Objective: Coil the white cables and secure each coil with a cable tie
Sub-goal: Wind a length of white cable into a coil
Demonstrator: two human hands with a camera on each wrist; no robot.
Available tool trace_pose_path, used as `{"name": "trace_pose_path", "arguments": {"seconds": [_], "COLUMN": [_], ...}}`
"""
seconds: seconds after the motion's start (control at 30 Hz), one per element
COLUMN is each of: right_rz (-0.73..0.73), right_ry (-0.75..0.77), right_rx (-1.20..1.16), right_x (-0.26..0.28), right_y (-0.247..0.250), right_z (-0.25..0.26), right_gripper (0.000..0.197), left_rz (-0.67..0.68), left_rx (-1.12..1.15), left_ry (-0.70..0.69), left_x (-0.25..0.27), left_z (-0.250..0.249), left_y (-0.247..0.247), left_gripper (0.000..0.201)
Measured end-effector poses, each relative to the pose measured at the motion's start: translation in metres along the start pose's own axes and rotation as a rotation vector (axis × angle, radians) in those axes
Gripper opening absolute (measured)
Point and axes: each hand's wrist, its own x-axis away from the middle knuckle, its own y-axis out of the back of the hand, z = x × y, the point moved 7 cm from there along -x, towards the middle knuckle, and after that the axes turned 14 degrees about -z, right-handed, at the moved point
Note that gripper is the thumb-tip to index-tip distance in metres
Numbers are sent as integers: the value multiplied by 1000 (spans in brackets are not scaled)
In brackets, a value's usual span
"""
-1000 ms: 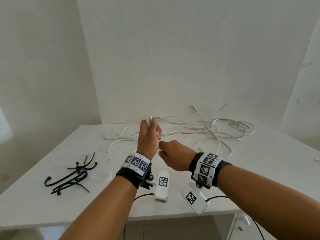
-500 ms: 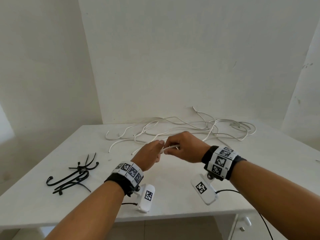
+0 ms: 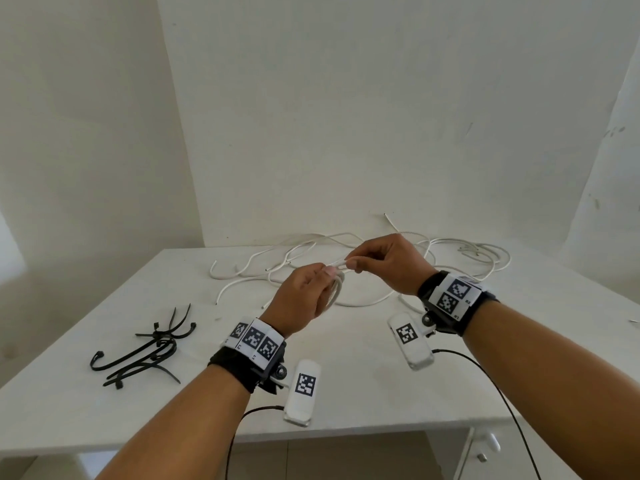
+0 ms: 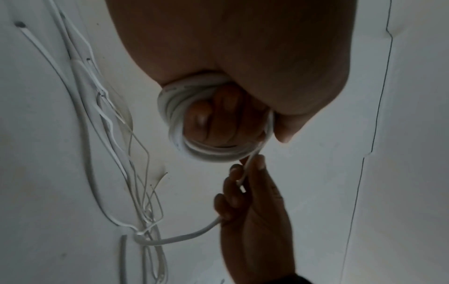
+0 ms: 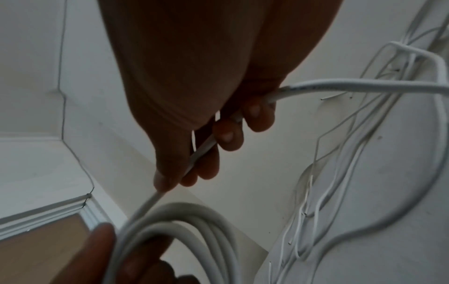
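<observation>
My left hand (image 3: 311, 292) holds a small coil of white cable (image 3: 335, 292) wound round its fingers; the coil (image 4: 194, 138) shows several loops in the left wrist view. My right hand (image 3: 374, 261) pinches the free run of the same cable (image 5: 204, 151) between thumb and fingers, just right of the coil. The cable's tail (image 5: 364, 86) leaves the right hand toward a tangle of loose white cables (image 3: 450, 251) at the table's back. A bunch of black cable ties (image 3: 145, 351) lies at the left of the white table (image 3: 363, 403).
The table stands against white walls on the left and at the back. Thin loose cable ends (image 3: 242, 271) sprawl across its far half. Black camera leads (image 3: 502, 393) hang from both wrists over the front edge. A drawer front (image 3: 485, 452) shows below at the right.
My left hand has dropped from upright to level with the coil. My right hand swung up and to the right of it, drawing the cable round.
</observation>
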Motion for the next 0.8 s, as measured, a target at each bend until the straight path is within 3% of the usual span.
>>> {"name": "trace_pose_path", "arguments": {"seconds": [0.13, 0.23, 0.43, 0.67, 0.8], "right_rz": [-42, -27, -71, 22, 163], "right_ry": [-67, -133, -157, -113, 29], "right_rx": [-82, -169, -212, -22, 225], "right_x": [5, 13, 16, 22, 39], "right_y": [-6, -17, -36, -57, -73], "right_z": [-11, -16, -23, -16, -6], "right_gripper": [17, 41, 44, 37, 30], "left_rz": [-39, -75, -184, -399, -558], "left_rx": [185, 277, 491, 678, 449], "left_ry": [51, 75, 169, 219, 88], "left_x": [-6, -11, -19, -32, -45], "left_z": [-8, -16, -22, -28, -27], "left_y": [0, 1, -1, 0, 14], "left_gripper": [40, 40, 45, 56, 41]}}
